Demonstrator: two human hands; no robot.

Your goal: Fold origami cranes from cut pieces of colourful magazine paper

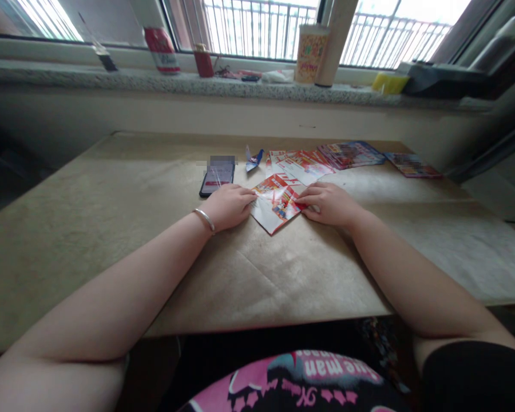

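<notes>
A square of red-and-white printed paper lies on the table with one corner pointing toward me, creases running across it. My left hand rests at its left corner, fingertips on the edge. At the opposite corner, my right hand has its thumb and fingers pinched on the paper. A phone lies just beyond my left hand. Behind the square stands a small folded blue-and-white paper piece. More red-and-white printed sheets are spread beyond my right hand.
Colourful leaflets lie at the back right of the table, with another stack farther right. The windowsill holds a red can, a small red bottle, a patterned cup and a yellow object.
</notes>
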